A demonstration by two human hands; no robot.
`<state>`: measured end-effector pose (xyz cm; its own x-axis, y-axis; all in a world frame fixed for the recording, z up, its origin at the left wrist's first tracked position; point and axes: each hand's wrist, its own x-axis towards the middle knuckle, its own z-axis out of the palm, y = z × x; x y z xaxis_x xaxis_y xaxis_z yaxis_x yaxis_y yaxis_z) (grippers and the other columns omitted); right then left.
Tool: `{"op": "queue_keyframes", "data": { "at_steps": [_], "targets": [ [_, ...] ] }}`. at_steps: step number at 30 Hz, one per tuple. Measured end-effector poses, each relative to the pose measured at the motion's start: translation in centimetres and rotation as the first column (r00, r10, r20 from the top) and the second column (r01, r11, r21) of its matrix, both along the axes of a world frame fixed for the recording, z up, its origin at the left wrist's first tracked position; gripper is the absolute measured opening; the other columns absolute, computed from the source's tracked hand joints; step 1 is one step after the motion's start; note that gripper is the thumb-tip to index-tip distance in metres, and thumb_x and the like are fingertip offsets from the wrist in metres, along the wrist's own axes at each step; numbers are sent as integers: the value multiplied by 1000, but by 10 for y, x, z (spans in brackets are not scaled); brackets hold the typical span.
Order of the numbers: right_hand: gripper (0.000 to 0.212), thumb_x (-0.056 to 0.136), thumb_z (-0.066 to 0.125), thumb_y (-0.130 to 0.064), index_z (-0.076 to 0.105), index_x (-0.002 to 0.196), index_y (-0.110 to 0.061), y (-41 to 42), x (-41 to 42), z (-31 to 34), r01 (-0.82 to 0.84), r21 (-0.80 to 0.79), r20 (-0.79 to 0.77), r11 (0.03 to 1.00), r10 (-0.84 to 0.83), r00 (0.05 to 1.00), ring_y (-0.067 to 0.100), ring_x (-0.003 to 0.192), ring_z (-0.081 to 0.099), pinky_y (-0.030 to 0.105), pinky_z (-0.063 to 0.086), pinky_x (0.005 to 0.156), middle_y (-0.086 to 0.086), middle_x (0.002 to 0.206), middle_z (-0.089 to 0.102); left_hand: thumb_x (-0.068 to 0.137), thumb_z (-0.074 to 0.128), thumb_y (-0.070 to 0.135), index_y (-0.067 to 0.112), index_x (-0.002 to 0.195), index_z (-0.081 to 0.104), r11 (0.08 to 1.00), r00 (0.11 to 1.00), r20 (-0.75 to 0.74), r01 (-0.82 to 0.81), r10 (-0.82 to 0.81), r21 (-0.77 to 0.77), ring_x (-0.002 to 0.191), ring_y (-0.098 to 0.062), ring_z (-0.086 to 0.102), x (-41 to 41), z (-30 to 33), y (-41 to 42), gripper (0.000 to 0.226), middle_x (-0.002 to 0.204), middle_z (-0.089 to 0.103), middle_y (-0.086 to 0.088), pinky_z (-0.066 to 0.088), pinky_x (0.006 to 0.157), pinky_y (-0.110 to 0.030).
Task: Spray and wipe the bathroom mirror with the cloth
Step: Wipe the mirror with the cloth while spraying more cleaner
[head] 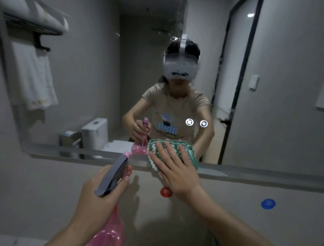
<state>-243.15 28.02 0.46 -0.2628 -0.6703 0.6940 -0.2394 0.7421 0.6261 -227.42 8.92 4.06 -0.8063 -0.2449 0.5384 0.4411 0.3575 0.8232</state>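
A large bathroom mirror (94,82) fills the wall ahead, with a metal ledge along its lower edge. My right hand (175,168) lies flat, fingers straight, pressing a green and white cloth (190,154) against the mirror's bottom edge. My left hand (97,197) grips a pink spray bottle (109,235) by its neck, under the dark trigger head (112,177), nozzle pointing at the mirror. The glass reflects both hands, the bottle and the cloth. Faint spots show high on the glass near its middle.
A red knob (165,192) and a blue knob (268,204) sit on the grey wall below the mirror. The reflection shows a towel rack with white towels at left, a toilet, and a dark-framed door at right.
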Motion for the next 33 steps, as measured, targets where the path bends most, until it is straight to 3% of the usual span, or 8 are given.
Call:
{"op": "queue_keyframes", "data": {
  "at_steps": [6, 11, 14, 20, 23, 25, 30, 33],
  "targets": [
    [53, 96, 39, -38, 31, 147, -26, -46, -1, 42, 4, -10, -44, 1000, -5, 999, 24, 142, 24, 48, 20, 112, 3, 154, 25, 83, 68, 9, 71, 93, 57, 996, 996, -51, 75, -77, -42, 82, 12, 60, -17, 22, -68, 63, 86, 65, 35, 44, 65, -9],
    [56, 97, 42, -42, 28, 148, -26, -61, -4, 116, 55, -43, -142, 998, -61, 988, 26, 142, 24, 50, 21, 112, 6, 154, 27, 83, 68, 11, 67, 80, 61, 991, 985, -115, 131, -132, -18, 85, -6, 64, -29, 51, -91, 57, 85, 70, 7, 46, 67, -24],
    [56, 97, 40, -43, 26, 149, -25, -64, -4, 156, 88, -99, -161, 991, -103, 982, 26, 142, 23, 50, 19, 113, 7, 154, 27, 79, 74, 28, 74, 79, 55, 986, 970, -178, 164, -164, -15, 72, 4, 60, -34, 72, -89, 50, 74, 67, 14, 43, 64, -25],
    [55, 99, 32, -44, 21, 149, -26, -60, -2, 204, 125, -140, -134, 982, -144, 981, 26, 143, 22, 48, 16, 114, 7, 155, 25, 82, 68, 25, 58, 75, 61, 984, 941, -288, 177, -179, -34, 70, -10, 58, -39, 113, -72, 35, 79, 66, -4, 43, 63, -26],
    [55, 98, 32, -43, 25, 149, -25, -53, -4, 221, 92, -102, -135, 990, -106, 985, 26, 142, 24, 49, 17, 113, 7, 154, 26, 83, 70, 15, 32, 82, 69, 991, 942, -312, 132, -122, 11, 64, -3, 55, -45, 131, -63, 17, 72, 62, 1, 40, 56, -9],
    [54, 98, 30, -43, 27, 148, -24, -49, -5, 233, 85, -96, -152, 992, -99, 983, 27, 142, 25, 49, 17, 113, 7, 154, 27, 86, 65, 7, 10, 99, 68, 996, 952, -295, 92, -87, 3, 68, -6, 57, -46, 144, -55, 14, 76, 60, -7, 44, 56, -14],
    [54, 98, 27, -43, 28, 148, -24, -42, -7, 278, 73, -152, -144, 986, -95, 985, 26, 142, 24, 48, 15, 114, 8, 154, 27, 85, 66, 13, 4, 77, 61, 998, 958, -282, 65, -55, 25, 57, -13, 43, -58, 178, -44, 12, 55, 48, 3, 36, 55, -30],
    [56, 97, 23, -44, 24, 150, -25, -42, -9, 318, 117, -208, -109, 971, -142, 984, 27, 142, 23, 48, 10, 114, 7, 155, 24, 79, 66, 29, -2, 84, 61, 998, 942, -332, 54, -42, 27, 62, -20, 46, -62, 212, -37, 32, 66, 54, -20, 37, 60, -37]
  ]
}}
